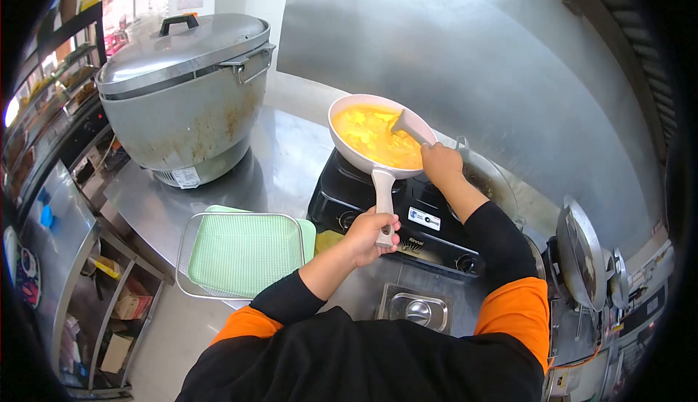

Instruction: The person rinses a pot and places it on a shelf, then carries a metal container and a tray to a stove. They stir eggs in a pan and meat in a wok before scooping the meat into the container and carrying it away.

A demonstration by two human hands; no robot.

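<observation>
A white pan [346, 147] with yellow, egg-like food [367, 131] in it is over the left side of a black two-burner gas stove [331, 202]. Wrapped round the pan's pale handle [384, 191] is my left hand [371, 237]. My right hand [442, 163] grips a grey spatula [413, 130] at the pan's right edge, and the spatula's head rests in the yellow food. The burner under the pan is mostly hidden.
A large lidded metal pot [189, 111] stands at the left. Nearer are a wire basket [247, 253] and a green tray [309, 238]. Another pan [487, 180] sits right of my right hand. A lidded metal container [418, 311] is in front of the stove; woks [580, 253] stand far right.
</observation>
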